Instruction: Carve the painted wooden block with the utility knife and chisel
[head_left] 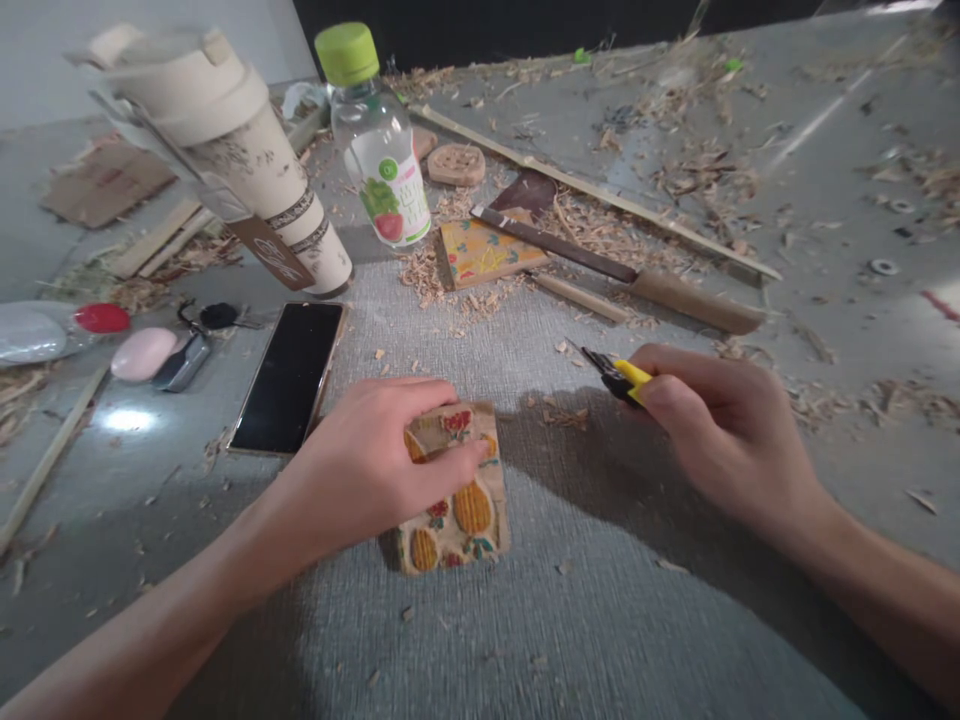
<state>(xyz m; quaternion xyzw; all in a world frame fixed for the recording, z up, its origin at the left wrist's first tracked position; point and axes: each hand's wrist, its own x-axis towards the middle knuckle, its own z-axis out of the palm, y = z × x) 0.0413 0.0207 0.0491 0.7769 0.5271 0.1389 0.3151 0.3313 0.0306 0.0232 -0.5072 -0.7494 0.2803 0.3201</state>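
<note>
1. The left hand (397, 445) is grasping the carved block (459, 525); its thumb lies across the carved face.
2. The right hand (720, 430) is clenched around the yellow-and-black knife (628, 378), whose thin blade points toward 10 o'clock, well apart from the block.
3. The carved block is near the middle, over the grey table surface (450, 655); I cannot tell whether it touches this surface. It shows orange oval shapes, with some red and green parts.
4. Taking this block as the clock's centre, the knife is at 2 o'clock and the dark phone (289, 378) at 10 o'clock.
5. At 11 o'clock the pale tumbler (240, 160) stands beside the green-capped bottle (379, 140).
6. At 12 o'clock lies the yellow painted block (480, 262), among wood shavings (420, 280); the wooden-handled file (570, 250) crosses over its far part.
</note>
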